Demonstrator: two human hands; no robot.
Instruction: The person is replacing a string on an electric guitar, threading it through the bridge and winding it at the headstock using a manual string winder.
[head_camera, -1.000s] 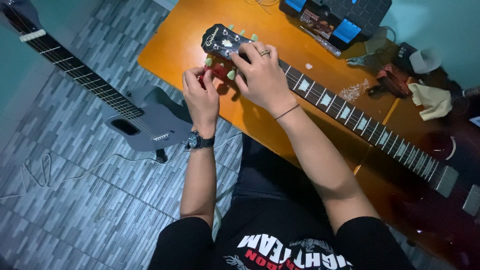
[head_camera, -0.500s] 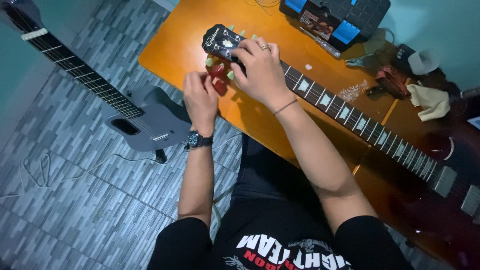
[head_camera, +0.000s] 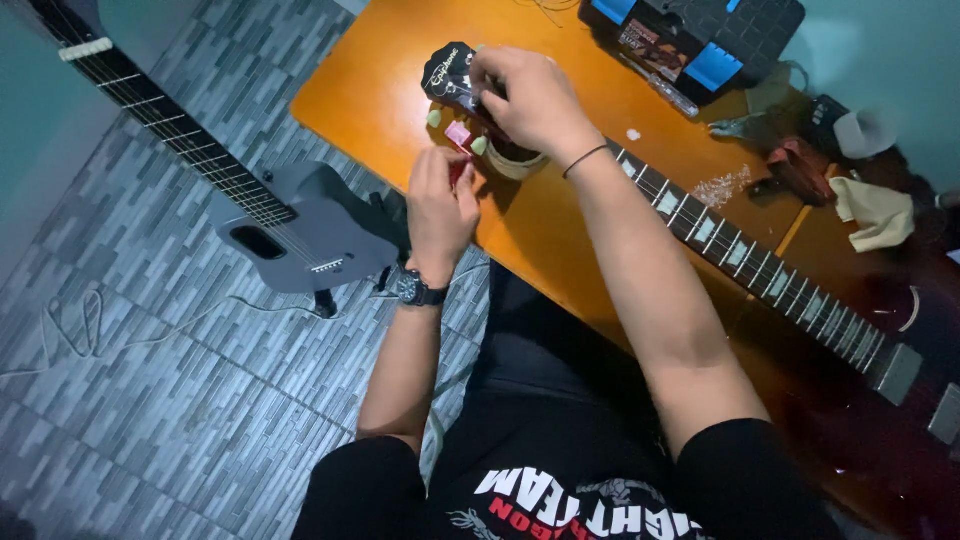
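While both hands work at the headstock (head_camera: 447, 72) of the dark guitar lying across the desk (head_camera: 370, 90), the step in hand looks like work on the tuners at the neck's far end. Right hand (head_camera: 535, 100) lies over the headstock, fingers curled down on it near the nut; whether its grip is clamped on a string or peg cannot be told, the fingertips being hidden. Left hand (head_camera: 440, 205), just below and to the near side of that grip, pinches a small red tool (head_camera: 459, 135), fingers together on it, held against a pale tuner peg (head_camera: 479, 146).

Judgement: next move calls for steadying the headstock with the right hand while the left turns the tool at the peg, without slipping off.

Around: neck (head_camera: 740, 255) runs away from the grip toward the right. Black case (head_camera: 715, 35) beyond the right hand; cloth (head_camera: 880, 212) far right. Grey guitar (head_camera: 290, 225) leans at the desk edge, close beside the left hand, and crowds the elbow room there. White cable (head_camera: 90, 320) on the floor.
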